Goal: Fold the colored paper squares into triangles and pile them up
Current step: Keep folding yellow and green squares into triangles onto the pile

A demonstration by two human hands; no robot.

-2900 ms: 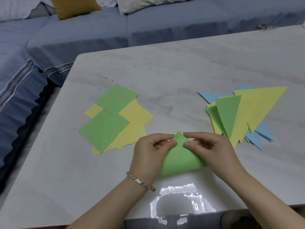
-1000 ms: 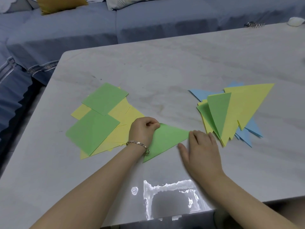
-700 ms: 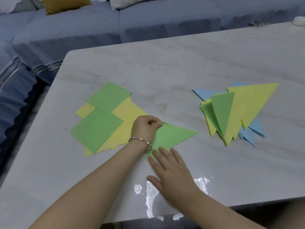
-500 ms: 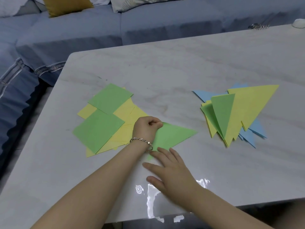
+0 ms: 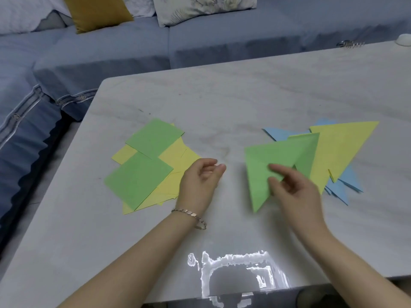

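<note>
**A:** What's nearest?

**B:** A patch of glare [image 5: 233, 272] on the near edge of the pale marbled bench [image 5: 222, 96]. Both bare forearms reach in over it. The left wrist wears a bracelet [image 5: 191, 215].

**A:** And the hands?

**B:** The left hand [image 5: 200, 185] is near the middle, at the right edge of the squares [image 5: 142, 176]. Its fingers are loosely curled and grasp nothing. The right hand [image 5: 293, 187] pinches a green triangle [image 5: 260, 174] between thumb and fingers.

**A:** Where is that triangle?

**B:** Right of centre, with one point aimed toward the person. Its far right corner overlaps the pile [image 5: 342, 147] in this view. It's blurred, so I can't tell whether it touches the pile or is held above it.

**A:** What about the squares?

**B:** They lie flat on the left, loosely fanned, with two green sheets on top of several yellow ones.

**A:** And the pile?

**B:** Folded triangles. A green one is partly behind the one in the hand, and a large yellow one is beside it. Blue ones at the bottom poke out at the far side and the right.

**A:** Anything beyond?

**B:** A small metal thing [image 5: 350, 43] and a white rounded thing [image 5: 403, 38] sit at the bench's far right edge, too small to identify. Behind the bench is a blue sofa [image 5: 222, 41] with a mustard cushion [image 5: 97, 12] and a pale patterned pillow [image 5: 200, 7].
</note>
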